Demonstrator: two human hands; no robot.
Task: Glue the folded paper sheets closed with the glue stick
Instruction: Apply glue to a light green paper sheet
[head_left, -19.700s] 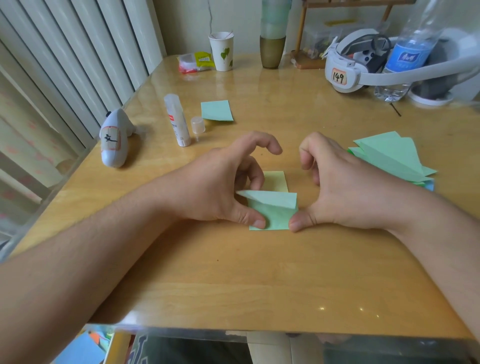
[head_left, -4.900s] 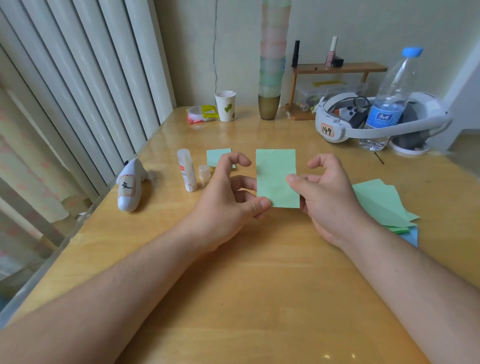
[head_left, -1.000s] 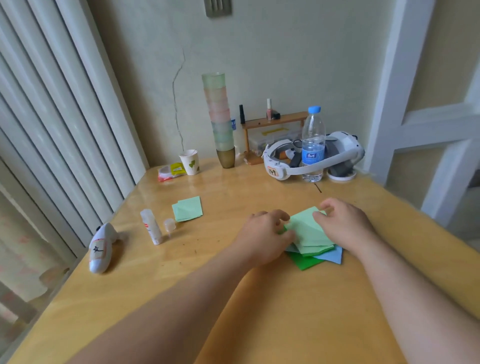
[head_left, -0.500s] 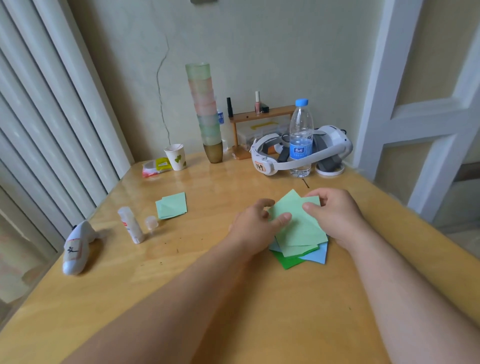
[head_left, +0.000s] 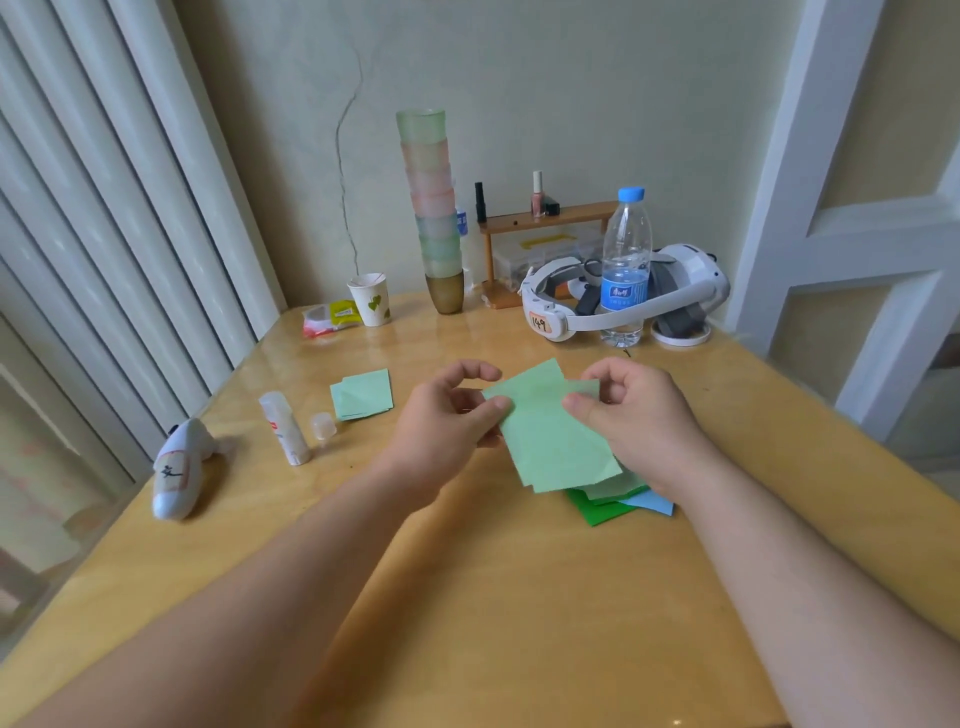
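- Paper sheet (head_left: 558, 441) being pinched by left hand (head_left: 441, 431) and right hand (head_left: 639, 421), not glued yet.
- Glue stick (head_left: 284, 434) sitting uncapped left of left hand; finished sheets (head_left: 362, 394) lying beside it, paper pile (head_left: 613, 501) waiting.

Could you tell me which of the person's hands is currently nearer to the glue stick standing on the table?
Left. The left hand pinches the light green sheet just right of the glue stick; the right hand holds the sheet's far side, farther away.
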